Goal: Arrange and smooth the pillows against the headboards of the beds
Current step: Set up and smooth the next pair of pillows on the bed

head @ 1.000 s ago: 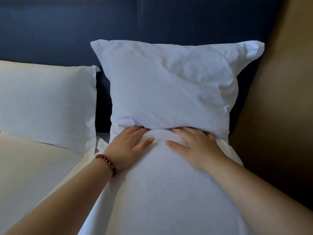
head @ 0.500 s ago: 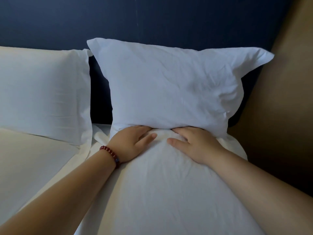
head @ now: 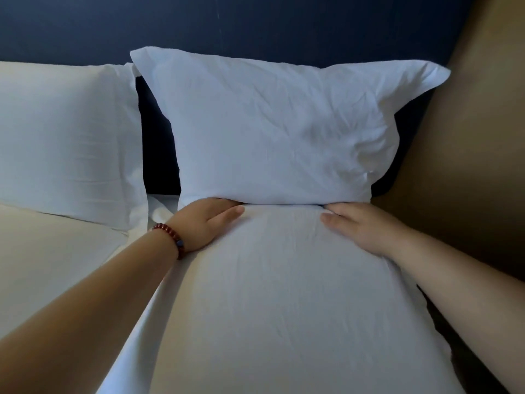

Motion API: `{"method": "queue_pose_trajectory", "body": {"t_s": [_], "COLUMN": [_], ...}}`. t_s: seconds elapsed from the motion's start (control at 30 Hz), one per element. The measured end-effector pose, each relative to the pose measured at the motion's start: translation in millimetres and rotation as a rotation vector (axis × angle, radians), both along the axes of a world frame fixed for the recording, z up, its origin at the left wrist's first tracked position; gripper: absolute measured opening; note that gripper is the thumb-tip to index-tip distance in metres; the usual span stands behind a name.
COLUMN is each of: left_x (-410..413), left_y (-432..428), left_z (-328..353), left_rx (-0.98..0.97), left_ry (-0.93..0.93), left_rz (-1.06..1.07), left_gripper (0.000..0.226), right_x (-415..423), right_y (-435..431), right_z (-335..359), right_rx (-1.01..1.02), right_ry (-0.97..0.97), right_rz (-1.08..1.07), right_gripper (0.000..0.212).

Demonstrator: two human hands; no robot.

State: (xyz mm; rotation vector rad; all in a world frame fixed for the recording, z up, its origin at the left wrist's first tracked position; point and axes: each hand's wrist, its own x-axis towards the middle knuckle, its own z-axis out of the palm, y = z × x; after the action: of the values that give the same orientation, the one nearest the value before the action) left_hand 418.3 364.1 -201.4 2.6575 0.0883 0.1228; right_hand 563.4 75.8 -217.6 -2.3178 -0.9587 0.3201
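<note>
The upright pillow (head: 272,132) stands in the middle of the view. Its back leans on the dark blue headboard (head: 255,27) and its top corners flare out to either side. Its cover is creased, most heavily toward its right edge.

In front of the upright pillow a flat pillow (head: 284,294) lies on the bed, its far end butting against the upright pillow's base.

The left hand (head: 204,223) rests palm down on the flat pillow at the left end of that base. Its fingers reach under the upright pillow's lower edge and its thumb lies straight along the seam. A red bead bracelet (head: 170,237) circles the wrist.

The right hand (head: 360,226) presses palm down at the right end of the base, fingers straight and pointing into the seam.

Both grips are released. Neither hand clasps any cloth, and the fingers only push into the crease where the two pillows meet.

Left of the upright pillow, with a dark gap between them, a side pillow (head: 65,143) also leans on the headboard. A rumpled sheet (head: 162,206) shows at the foot of that gap.

Right of the upright pillow rises a tan wall (head: 468,166), close to its right corner.
</note>
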Motion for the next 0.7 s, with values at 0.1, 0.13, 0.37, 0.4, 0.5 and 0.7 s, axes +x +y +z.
{"method": "queue_pose_trajectory", "body": {"t_s": [0.1,0.13,0.37,0.4,0.5,0.7], "left_x": [4.6,6.1,11.3,12.9,27.7,40.4], "left_y": [-23.4,-26.4,-44.2,-57.7,-97.0,-109.0], "left_z": [5.3,4.0,14.7,17.4,15.6,-4.2], "left_rx": [-0.046,-0.032,0.196,0.195,0.24,0.414], "left_ry": [-0.076,-0.049,0.115,0.082,0.053,0.06], "left_rz": [-0.18,-0.202,-0.128,-0.155,-0.227,-0.226], "left_gripper": [0.064,0.066,0.081,0.086,0.092,0.094], "right_x": [-26.3,-31.0,21.2,21.2,3.9,21.5], "right_y": [35.1,44.0,-33.4,-37.6,-25.3,-72.3], "right_z": [12.1,13.1,-17.2,-17.3,-15.5,-53.8], "right_rx": [0.136,0.113,-0.063,-0.044,0.211,-0.002], "right_ry": [-0.051,-0.086,0.112,0.104,-0.008,0.223], "right_rz": [0.155,0.231,-0.094,-0.126,-0.126,-0.244], "right_gripper": [0.062,0.067,0.045,0.047,0.054,0.071]}}
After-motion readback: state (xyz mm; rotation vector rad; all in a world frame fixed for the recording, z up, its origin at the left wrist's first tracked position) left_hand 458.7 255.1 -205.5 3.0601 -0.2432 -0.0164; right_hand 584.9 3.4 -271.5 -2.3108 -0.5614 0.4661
